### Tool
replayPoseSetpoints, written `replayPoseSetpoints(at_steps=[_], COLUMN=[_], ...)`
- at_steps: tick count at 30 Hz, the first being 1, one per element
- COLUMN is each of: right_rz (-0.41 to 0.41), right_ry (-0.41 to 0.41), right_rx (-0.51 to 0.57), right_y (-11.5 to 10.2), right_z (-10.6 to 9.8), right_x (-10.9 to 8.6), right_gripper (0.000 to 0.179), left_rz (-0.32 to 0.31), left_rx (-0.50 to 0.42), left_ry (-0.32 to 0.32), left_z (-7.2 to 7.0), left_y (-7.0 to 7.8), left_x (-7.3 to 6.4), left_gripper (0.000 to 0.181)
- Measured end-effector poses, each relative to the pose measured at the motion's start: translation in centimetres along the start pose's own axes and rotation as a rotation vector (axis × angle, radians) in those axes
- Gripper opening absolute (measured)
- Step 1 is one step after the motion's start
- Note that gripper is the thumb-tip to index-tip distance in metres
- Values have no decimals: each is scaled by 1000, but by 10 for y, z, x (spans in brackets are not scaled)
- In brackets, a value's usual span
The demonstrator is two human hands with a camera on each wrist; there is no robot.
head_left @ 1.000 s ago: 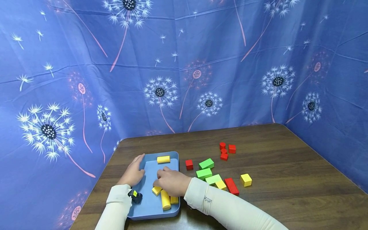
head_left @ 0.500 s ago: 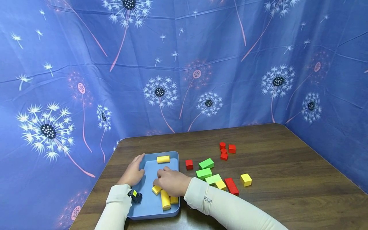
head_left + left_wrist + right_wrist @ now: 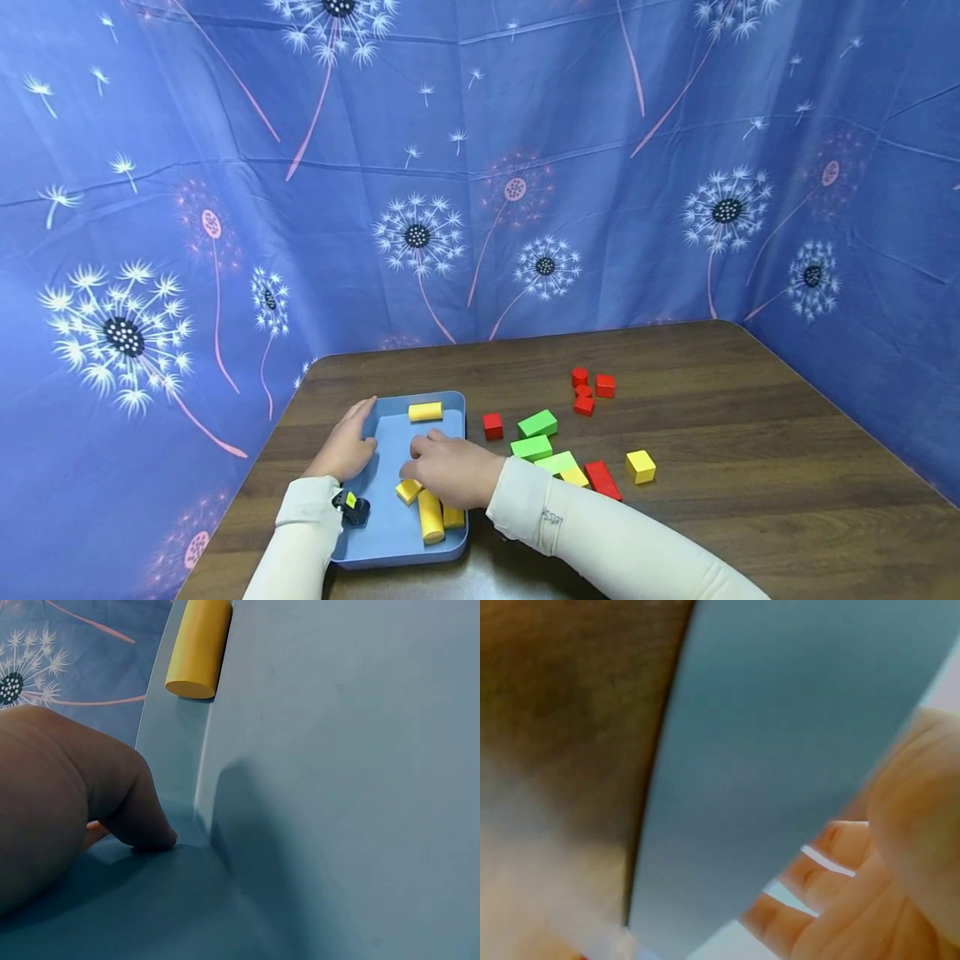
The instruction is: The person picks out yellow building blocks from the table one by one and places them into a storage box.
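Observation:
My left hand grips the left rim of a shallow blue tray. In the left wrist view its thumb presses on the inner wall. My right hand reaches over the tray's right wall, fingers bent, close above several yellow blocks. Beneath it a small yellow block, a yellow cylinder and another yellow block lie on the tray floor. The right wrist view shows the tray's outer wall hiding the fingertips; I cannot tell whether they hold anything. Another yellow cylinder lies at the tray's far end.
Right of the tray, green blocks lie in a row beside a yellow block and a long red block. A red cube sits near the tray wall. Small red pieces cluster farther back. One yellow cube stands apart at right.
The head view has tilted down very slightly. My right forearm has shifted a little, covering more of the long red block's near end. Both hands otherwise keep their places.

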State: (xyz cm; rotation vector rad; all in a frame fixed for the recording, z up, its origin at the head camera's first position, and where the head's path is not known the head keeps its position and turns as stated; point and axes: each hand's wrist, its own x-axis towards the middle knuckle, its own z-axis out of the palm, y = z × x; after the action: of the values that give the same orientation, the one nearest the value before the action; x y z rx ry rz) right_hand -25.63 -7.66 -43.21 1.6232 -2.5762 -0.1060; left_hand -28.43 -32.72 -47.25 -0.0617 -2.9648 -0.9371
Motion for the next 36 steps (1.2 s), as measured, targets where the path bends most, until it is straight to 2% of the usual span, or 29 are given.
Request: replayPoseSetpoints(at_steps=[15, 21, 25, 31, 36], right_rz=[-10, -43, -32, 2, -13], right_ry=[74, 121, 142, 150, 204], right_rx=[-39, -46, -54, -45, -56], right_y=[7, 11, 14, 20, 24], right_z=[-23, -25, -26, -21, -14], right_x=[-25, -42, -54, -67, -77], right_gripper=[50, 51, 49, 40, 36], left_rz=[-14, 17, 32, 18, 12], left_rx=[4, 22, 30, 33, 32], left_ry=[-10, 13, 20, 11, 6], left_z=[2, 1, -1, 0, 1], left_y=[-1, -2, -2, -3, -3], left_x=[-1, 2, 4, 4, 4], left_gripper=[74, 74, 74, 74, 75])
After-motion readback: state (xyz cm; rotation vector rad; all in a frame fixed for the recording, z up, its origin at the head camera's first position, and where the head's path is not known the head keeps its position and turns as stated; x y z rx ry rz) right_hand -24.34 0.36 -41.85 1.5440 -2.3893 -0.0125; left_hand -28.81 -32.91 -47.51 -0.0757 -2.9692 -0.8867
